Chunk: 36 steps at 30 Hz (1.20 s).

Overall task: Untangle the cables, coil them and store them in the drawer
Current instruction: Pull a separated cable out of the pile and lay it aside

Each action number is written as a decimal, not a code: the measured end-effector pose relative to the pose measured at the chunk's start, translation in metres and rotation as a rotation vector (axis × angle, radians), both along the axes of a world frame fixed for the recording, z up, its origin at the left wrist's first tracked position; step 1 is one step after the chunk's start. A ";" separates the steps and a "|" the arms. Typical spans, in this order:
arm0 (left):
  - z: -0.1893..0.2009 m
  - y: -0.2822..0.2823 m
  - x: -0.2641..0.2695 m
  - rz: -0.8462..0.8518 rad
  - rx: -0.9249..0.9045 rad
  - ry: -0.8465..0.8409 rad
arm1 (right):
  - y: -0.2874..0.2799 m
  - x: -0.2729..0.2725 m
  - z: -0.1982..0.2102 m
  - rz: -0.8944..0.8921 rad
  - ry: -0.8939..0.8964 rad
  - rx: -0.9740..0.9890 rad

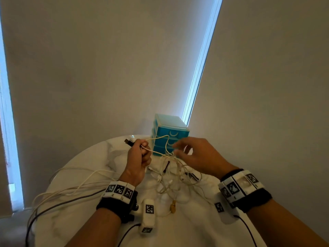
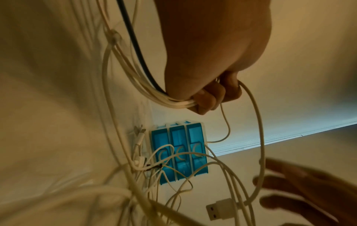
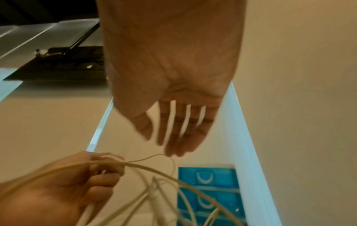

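A tangle of white cables (image 1: pixel 175 177) lies on the round white table (image 1: pixel 99 220) in front of a small blue drawer unit (image 1: pixel 170 134) whose three drawers are closed. My left hand (image 1: pixel 140 152) is raised over the table and grips a bundle of white cables (image 2: pixel 173 102) together with a dark one; a dark plug (image 1: pixel 129 142) sticks out past its knuckles. A thin white loop (image 1: pixel 160 138) arcs from that fist toward the drawers. My right hand (image 1: pixel 185 148) hovers beside the loop with fingers (image 3: pixel 173 134) spread and straight, holding nothing.
Long white and grey cable lengths (image 1: pixel 58 196) hang off the table's left edge. A white USB plug (image 2: pixel 222 210) dangles below my left hand. A small yellow connector (image 1: pixel 172 207) and white tagged blocks (image 1: pixel 148 216) lie near the front. The wall stands right behind the drawers.
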<state>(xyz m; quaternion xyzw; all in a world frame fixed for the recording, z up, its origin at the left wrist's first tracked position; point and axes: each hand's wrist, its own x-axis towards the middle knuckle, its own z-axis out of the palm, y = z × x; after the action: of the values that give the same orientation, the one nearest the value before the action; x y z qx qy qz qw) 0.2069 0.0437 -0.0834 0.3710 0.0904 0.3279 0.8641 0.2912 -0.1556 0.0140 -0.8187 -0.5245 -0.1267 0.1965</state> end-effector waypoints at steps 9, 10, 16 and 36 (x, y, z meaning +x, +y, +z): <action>0.004 -0.008 0.000 -0.062 0.147 0.085 | 0.007 0.021 -0.005 -0.095 0.237 0.328; 0.006 -0.010 -0.001 -0.055 0.212 0.133 | 0.005 0.023 0.000 -0.099 0.335 0.427; 0.013 -0.039 -0.014 -0.227 0.810 0.333 | 0.000 0.019 0.009 -0.036 0.637 0.669; 0.005 -0.042 -0.008 -0.040 0.826 0.511 | -0.011 0.035 0.039 -0.105 0.698 0.862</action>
<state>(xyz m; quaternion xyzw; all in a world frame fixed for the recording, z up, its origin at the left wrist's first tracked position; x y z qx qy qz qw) 0.1985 0.0014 -0.0780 0.7533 0.1547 0.2181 0.6009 0.3259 -0.1662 0.0530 -0.6827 -0.2874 -0.0606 0.6691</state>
